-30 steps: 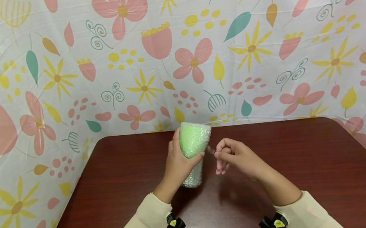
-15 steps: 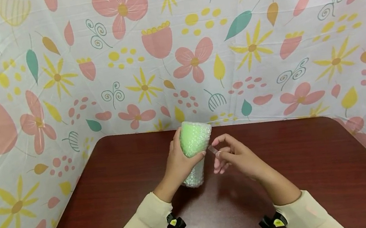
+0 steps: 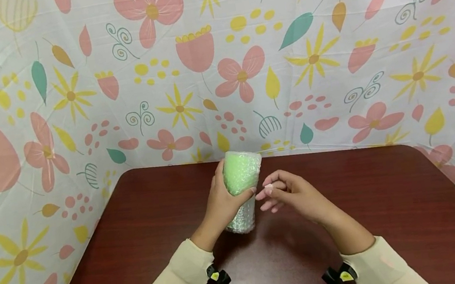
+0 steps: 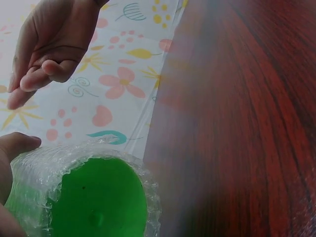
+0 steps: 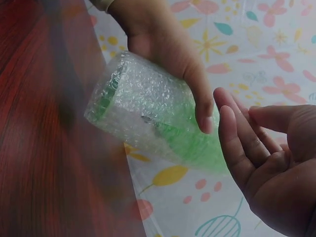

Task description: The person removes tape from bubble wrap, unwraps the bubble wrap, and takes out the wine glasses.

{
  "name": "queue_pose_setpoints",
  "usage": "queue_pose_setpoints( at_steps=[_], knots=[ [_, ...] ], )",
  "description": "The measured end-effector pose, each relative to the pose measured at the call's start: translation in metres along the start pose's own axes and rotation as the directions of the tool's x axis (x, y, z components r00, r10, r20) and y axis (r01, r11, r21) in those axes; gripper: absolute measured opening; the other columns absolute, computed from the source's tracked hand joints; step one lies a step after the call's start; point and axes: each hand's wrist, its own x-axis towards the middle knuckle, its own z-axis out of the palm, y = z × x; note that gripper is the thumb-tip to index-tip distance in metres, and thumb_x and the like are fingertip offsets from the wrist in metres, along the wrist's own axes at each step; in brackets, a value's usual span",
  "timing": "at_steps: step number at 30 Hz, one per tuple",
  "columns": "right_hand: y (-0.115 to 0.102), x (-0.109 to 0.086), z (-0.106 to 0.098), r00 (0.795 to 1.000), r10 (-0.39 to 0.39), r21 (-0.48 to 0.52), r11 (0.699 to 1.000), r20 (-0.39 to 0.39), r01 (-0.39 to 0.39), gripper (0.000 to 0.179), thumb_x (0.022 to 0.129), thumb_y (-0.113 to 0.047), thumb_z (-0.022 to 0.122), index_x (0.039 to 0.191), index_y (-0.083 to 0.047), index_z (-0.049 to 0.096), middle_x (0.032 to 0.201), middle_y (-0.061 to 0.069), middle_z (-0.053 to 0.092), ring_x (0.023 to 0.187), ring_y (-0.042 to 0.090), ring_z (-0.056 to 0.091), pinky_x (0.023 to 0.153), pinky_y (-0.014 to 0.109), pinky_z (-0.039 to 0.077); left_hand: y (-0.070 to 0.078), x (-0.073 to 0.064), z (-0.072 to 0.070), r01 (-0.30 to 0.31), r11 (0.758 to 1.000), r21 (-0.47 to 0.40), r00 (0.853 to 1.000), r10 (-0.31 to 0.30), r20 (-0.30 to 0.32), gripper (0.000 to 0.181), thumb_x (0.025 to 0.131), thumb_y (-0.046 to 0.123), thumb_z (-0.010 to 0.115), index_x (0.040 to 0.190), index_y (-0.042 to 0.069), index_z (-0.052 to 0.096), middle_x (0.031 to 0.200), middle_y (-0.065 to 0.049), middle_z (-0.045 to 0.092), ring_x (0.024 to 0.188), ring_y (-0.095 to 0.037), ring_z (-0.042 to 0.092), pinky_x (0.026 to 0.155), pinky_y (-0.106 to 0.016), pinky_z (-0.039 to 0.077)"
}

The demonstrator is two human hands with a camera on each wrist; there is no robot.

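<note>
My left hand [image 3: 221, 204] grips a bubble-wrapped green cylinder [image 3: 238, 172], tilted over the table, with the thumb across its near side. In the left wrist view its flat round green end [image 4: 98, 197] shows inside a rim of bubble wrap. Clear bubble wrap [image 5: 148, 94] covers its side in the right wrist view. Just right of the cylinder is my right hand [image 3: 294, 193], thumb tip against a finger and the other fingers loosely bent. It pinches a small clear strip of tape, now mostly hidden at the fingertips.
A dark red wood-grain table [image 3: 373, 199] lies beneath both hands. Behind it and at both sides hangs a white floral cloth [image 3: 219, 89], meeting the table's far edge close behind the cylinder. Black wrist cameras [image 3: 218, 277] sit at the cream sleeves [image 3: 178, 282].
The right hand's fingers have opened out, then drawn together again near the cylinder. The clear strip seen at its fingertips earlier barely shows now. The left hand and cylinder stay nearly still.
</note>
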Motion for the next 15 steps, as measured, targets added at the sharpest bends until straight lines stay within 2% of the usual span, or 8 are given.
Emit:
queue_pose_setpoints(
  at_steps=[3,9,13,15],
  knots=[
    [-0.0007,-0.0002,-0.0002,1.0,-0.012,-0.012,1.0,-0.014,0.012,0.024,0.105,-0.014,0.055,0.116,0.007,0.052,0.105,0.009,0.077,0.086,0.025,0.077,0.075,0.046,0.061,0.0001,0.0001,-0.0002,-0.003,1.0,-0.005,1.0,0.003,0.003,0.107,0.078,0.045,0.085,0.16,0.037,0.016,0.145,-0.01,0.046,0.121,-0.029,0.055,0.097,-0.051,0.049],
    [-0.0005,-0.0009,-0.0017,0.996,-0.029,-0.061,0.998,-0.082,0.024,0.019,0.102,-0.014,0.061,0.112,0.002,0.061,0.086,0.017,0.071,0.077,0.024,0.074,0.071,0.04,0.061,0.0006,0.0007,-0.0008,-0.013,1.0,-0.021,1.0,0.014,0.004,0.107,0.078,0.044,0.084,0.161,0.03,0.018,0.146,-0.01,0.045,0.122,-0.03,0.054,0.098,-0.052,0.049],
    [-0.0003,-0.0016,-0.0025,0.995,-0.023,-0.091,0.996,-0.098,0.014,0.016,0.1,-0.015,0.065,0.11,-0.002,0.066,0.078,0.013,0.068,0.073,0.022,0.072,0.07,0.041,0.061,0.0,0.0007,-0.0013,-0.015,0.999,-0.036,1.0,0.015,0.013,0.108,0.078,0.045,0.084,0.161,0.031,0.017,0.148,-0.009,0.044,0.124,-0.029,0.054,0.098,-0.052,0.049],
    [-0.0007,-0.0014,-0.0026,0.995,-0.022,-0.082,0.997,-0.098,0.014,0.019,0.099,-0.015,0.066,0.11,0.001,0.065,0.078,0.01,0.069,0.072,0.022,0.073,0.07,0.043,0.061,-0.0005,0.0013,-0.0011,-0.019,0.999,-0.048,1.0,0.02,0.017,0.107,0.078,0.045,0.084,0.161,0.034,0.017,0.149,-0.007,0.043,0.124,-0.027,0.053,0.099,-0.051,0.048]
  ],
)
